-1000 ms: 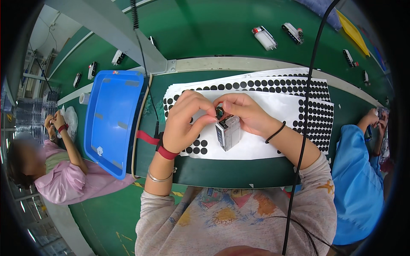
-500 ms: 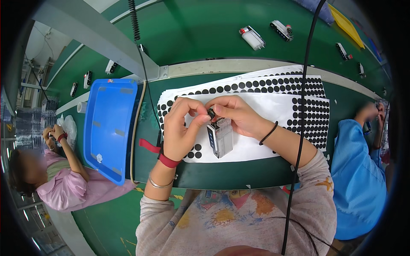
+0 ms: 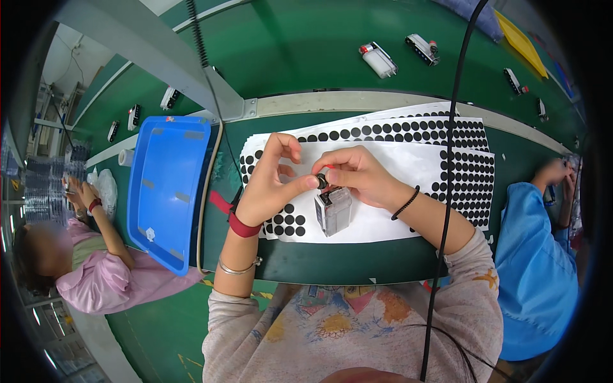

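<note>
A small clear plastic device [image 3: 334,218] with a black top and a dark strip along one side stands on the sheets in front of me. My right hand [image 3: 357,177] is closed at its top, thumb and fingers pinching a small black round part [image 3: 321,182]; a bit of red shows by the fingertips. My left hand [image 3: 271,185] is open, its thumb tip touching the black part and its other fingers lifted and bent apart from the thumb. Stacked white sheets [image 3: 389,223] with rows of black round dots lie under both hands.
To the left stands a blue tray [image 3: 167,191]. Several similar devices, such as a white one with a red end [image 3: 378,59], lie on the green belt [image 3: 287,51] beyond the metal rail. A black cable [image 3: 450,153] hangs at right. People sit on both sides.
My left fingers have come away from the pinch at the device's top and spread upward, leaving the thumb there. The right hand keeps its grip. Red now shows by the right fingertips.
</note>
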A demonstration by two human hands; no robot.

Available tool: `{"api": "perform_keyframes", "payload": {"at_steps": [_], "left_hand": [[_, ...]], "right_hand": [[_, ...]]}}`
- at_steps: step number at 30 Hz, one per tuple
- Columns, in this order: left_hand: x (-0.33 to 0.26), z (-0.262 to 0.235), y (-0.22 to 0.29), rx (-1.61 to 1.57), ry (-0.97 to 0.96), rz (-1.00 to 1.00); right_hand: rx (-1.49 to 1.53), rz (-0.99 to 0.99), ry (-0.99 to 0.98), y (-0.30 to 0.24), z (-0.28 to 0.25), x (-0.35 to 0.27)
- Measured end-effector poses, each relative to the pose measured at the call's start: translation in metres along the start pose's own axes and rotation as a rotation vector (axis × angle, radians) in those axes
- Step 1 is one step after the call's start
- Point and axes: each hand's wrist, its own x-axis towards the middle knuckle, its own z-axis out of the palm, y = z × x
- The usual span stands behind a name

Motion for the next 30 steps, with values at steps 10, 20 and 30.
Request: {"api": "perform_keyframes", "payload": {"at_steps": [10,20,30], "left_hand": [[-0.009,0.034,0.007,0.602,0.37,0.349],[-0.012,0.022,0.013,0.393,0.434,0.233],[-0.013,0.016,0.016,-0.112,0.138,0.1]], "right_hand": [[0.203,-0.16,0.216,0.005,0.001,0.004],[0.202,-0.218,0.063,0.003,-0.002,0.003],[-0.425,-0.155,0.078,0.005,0.022,-0.005]]}}
